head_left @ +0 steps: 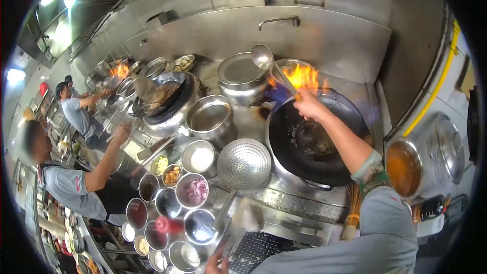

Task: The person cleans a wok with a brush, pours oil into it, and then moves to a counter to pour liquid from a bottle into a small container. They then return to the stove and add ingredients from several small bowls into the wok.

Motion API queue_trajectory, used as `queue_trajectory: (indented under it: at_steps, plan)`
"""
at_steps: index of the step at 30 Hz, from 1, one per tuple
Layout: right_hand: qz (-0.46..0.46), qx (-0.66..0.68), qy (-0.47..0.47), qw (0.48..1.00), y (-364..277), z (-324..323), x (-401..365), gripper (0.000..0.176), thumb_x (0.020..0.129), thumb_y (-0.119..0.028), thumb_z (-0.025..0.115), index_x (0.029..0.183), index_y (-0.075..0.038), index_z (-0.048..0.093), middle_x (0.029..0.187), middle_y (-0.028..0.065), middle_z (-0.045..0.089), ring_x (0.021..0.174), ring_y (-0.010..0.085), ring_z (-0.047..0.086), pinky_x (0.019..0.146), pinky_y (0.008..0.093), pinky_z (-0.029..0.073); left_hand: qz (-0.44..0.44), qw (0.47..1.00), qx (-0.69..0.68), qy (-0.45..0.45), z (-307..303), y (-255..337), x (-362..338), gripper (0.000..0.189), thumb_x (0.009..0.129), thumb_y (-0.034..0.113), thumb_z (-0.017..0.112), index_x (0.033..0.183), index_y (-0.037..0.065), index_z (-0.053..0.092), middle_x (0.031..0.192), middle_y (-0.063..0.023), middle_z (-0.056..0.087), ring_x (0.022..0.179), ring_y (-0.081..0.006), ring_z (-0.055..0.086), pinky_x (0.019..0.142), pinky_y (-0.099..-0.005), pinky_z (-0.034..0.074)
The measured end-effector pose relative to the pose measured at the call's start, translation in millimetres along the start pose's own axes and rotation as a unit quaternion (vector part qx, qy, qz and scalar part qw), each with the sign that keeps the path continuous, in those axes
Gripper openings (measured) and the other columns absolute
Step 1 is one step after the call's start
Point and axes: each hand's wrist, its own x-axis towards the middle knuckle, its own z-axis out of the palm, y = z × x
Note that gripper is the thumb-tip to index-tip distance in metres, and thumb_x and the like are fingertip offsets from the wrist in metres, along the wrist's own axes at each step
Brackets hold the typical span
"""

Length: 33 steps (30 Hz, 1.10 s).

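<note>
My right hand (308,105) is closed around the handle of a metal ladle (262,57), its bowl raised beyond the wok's far rim. Below it sits a large black wok (299,144), with dark, glossy residue on its bottom. My left hand (217,265) shows only partly at the bottom edge, its fingers curled. What it grips is hard to make out; metal bars and the handle of a perforated strainer (244,164) run close to it. The strainer's round bowl rests left of the wok. Beside its handle is a blurred whitish cloth-like thing (248,215).
Flames (300,77) rise behind the wok. Lidded and open pots (209,116) stand left of it. Several ingredient bowls, one with chopped onion (196,191), and a red squeeze bottle (169,225) crowd the lower left. A co-worker (71,182) works at another wok. An orange-filled pot (404,167) stands right.
</note>
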Motion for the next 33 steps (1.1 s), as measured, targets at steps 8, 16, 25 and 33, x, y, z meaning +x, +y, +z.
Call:
queue_trajectory:
  at_steps: [8,16,25,33]
  plan:
    - [0.113,0.234,-0.073,0.963,-22,52,113,0.015,0.082,-0.006,0.055,0.068,-0.005,0.054,0.054,0.0044,0.051,0.041,0.0139,0.047,0.037,0.0261,0.035,-0.003,1.000,-0.018,0.015,7,-33,-27,0.029,0.090,0.011,0.062,0.116,-0.003,0.061,0.107,-0.0200,0.065,0.102,-0.0318,0.062,0.088,-0.0382,0.048]
    - [0.141,0.686,-0.227,0.677,-32,-23,9,0.010,0.087,-0.005,0.056,0.088,-0.002,0.046,0.078,0.0054,0.051,0.058,0.0070,0.052,0.043,0.0187,0.036,0.103,0.991,-0.012,-0.090,19,14,58,0.035,0.083,0.014,0.068,0.114,0.000,0.061,0.107,-0.0195,0.064,0.097,-0.0353,0.063,0.083,-0.0402,0.051]
    - [0.132,0.405,0.003,0.905,-12,-88,-202,0.014,0.086,-0.006,0.059,0.097,-0.005,0.050,0.075,0.0039,0.052,0.053,0.0070,0.049,0.036,0.0217,0.035,0.281,0.953,0.007,-0.116,44,66,109,0.044,0.082,0.020,0.070,0.121,0.005,0.058,0.124,-0.0193,0.056,0.116,-0.0380,0.051,0.098,-0.0449,0.043]
    - [0.217,-0.026,0.145,0.965,20,-101,-337,0.069,0.079,-0.009,0.060,0.144,-0.008,0.035,0.079,0.0061,0.058,0.057,0.0118,0.051,0.041,0.0272,0.037,0.521,0.836,-0.016,-0.171,86,187,122,0.033,0.080,0.016,0.071,0.112,0.009,0.066,0.116,-0.0130,0.060,0.108,-0.0328,0.055,0.089,-0.0439,0.044]
